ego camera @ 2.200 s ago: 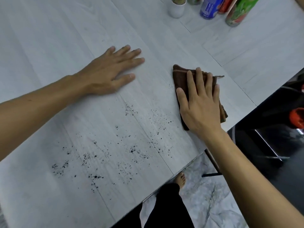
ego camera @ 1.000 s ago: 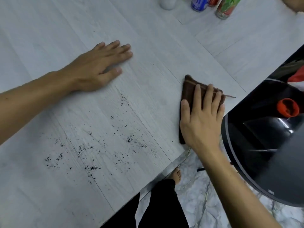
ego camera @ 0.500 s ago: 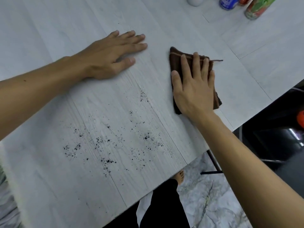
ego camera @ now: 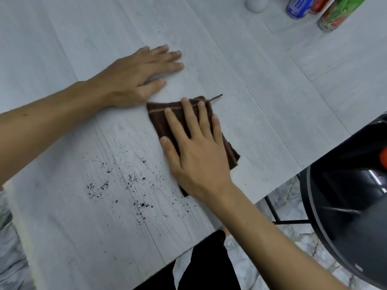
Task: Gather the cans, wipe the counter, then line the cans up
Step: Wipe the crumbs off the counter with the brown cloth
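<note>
A folded brown cloth [ego camera: 162,120] lies on the pale wood-grain counter [ego camera: 261,126]. My right hand [ego camera: 196,151] presses flat on it with straight, spread fingers. Just above and left of the cloth, my left hand [ego camera: 140,77] rests flat on the counter, palm down. Black crumbs [ego camera: 129,183] are scattered on the counter left of and below the cloth. At the top right edge stand a blue can [ego camera: 298,6], a red can [ego camera: 320,4] partly hidden behind it, and a green-and-red can [ego camera: 337,14], all cut off by the frame.
A white pot [ego camera: 256,4] stands left of the cans. The counter's near edge runs diagonally from bottom centre to the right. A black rounded object [ego camera: 345,206] with an orange part sits off the counter at the right, above a marbled floor.
My right hand has slid the cloth left and toward me, up to the edge of the crumbs. The left hand has stayed flat on the counter. The camera view has shifted.
</note>
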Motion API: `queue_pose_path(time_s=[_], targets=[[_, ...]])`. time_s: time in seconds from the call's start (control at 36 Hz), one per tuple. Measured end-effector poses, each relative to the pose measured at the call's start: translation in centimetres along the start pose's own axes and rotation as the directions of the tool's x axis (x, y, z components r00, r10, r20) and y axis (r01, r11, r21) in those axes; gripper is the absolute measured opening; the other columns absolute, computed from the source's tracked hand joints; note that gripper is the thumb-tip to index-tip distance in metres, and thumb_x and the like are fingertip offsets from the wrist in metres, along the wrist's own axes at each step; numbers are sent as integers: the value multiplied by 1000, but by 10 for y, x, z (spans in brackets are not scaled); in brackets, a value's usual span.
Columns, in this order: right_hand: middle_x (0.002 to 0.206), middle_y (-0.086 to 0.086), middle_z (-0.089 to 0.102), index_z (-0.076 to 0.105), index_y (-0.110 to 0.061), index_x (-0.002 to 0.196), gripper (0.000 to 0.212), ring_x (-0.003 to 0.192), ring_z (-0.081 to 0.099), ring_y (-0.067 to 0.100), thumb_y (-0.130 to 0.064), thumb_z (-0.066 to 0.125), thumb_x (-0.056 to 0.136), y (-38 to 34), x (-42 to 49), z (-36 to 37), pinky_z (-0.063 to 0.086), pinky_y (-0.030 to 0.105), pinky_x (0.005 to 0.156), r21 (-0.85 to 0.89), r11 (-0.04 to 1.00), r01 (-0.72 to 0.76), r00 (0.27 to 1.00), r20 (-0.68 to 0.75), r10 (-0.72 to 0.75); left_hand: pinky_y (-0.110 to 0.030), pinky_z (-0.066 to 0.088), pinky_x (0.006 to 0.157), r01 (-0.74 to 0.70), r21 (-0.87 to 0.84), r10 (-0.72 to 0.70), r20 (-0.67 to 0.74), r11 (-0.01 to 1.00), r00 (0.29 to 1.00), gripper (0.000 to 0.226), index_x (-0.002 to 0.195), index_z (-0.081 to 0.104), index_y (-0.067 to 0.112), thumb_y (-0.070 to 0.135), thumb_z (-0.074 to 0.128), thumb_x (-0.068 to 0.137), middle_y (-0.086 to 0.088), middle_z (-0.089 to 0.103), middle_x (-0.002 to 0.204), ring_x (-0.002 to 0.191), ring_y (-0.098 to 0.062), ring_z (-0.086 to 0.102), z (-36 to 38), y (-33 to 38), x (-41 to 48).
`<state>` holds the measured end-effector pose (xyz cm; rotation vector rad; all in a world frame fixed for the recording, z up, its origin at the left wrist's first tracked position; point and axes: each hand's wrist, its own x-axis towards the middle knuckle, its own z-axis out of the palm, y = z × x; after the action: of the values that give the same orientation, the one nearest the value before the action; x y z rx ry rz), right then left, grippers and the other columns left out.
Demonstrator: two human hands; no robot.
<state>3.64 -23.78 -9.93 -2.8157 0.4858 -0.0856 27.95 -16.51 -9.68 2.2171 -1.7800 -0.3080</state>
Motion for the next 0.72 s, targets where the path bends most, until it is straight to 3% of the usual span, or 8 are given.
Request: queue_pose_path(time_s=[0.14, 0.28, 0.44, 0.61, 0.72], targets=[[170, 9, 15, 34, -24, 159, 58, 157, 2, 31, -48, 34, 106, -6, -33, 6, 9, 54, 124, 43, 998, 41, 999, -15, -40, -45, 7, 128, 1, -10, -1, -1, 1000, 1000, 54, 161, 27, 34, 40, 29, 107, 13, 16, 170, 157, -6, 4, 2, 3, -8], [170, 7, 12, 31, -25, 160, 57, 157, 0, 29, -46, 33, 106, -2, -65, 5, 10, 54, 124, 51, 998, -25, 999, -26, 26, -45, 7, 128, 2, -20, -2, -4, 1000, 1000, 54, 161, 27, 33, 38, 30, 107, 13, 16, 170, 157, -7, 4, 5, 9, -18], [170, 8, 11, 31, -21, 160, 59, 157, 0, 29, -41, 36, 105, 14, -96, 0, 11, 53, 125, 43, 977, -210, 973, -87, 213, -43, 7, 128, -2, -35, 1, -15, 999, 1000, 54, 160, 28, 33, 37, 33, 106, 13, 17, 169, 157, -7, 4, 8, 13, -29], [170, 11, 3, 21, -15, 162, 64, 157, -7, 28, -45, 25, 105, 46, -100, -9, 4, 52, 126, 46, 894, -446, 886, -118, 448, -41, 6, 128, -11, -31, 11, -17, 999, 1000, 53, 160, 26, 36, 41, 31, 108, 18, 15, 169, 157, -5, 3, 10, 14, -36], [171, 11, 0, 16, -16, 163, 68, 156, -7, 30, -52, 17, 105, 71, -81, -17, -1, 51, 125, 32, 852, -522, 842, -137, 521, -42, 5, 128, -10, -19, 10, -7, 1000, 1000, 53, 161, 25, 37, 40, 31, 108, 19, 13, 169, 157, -4, 1, 9, 14, -38]])
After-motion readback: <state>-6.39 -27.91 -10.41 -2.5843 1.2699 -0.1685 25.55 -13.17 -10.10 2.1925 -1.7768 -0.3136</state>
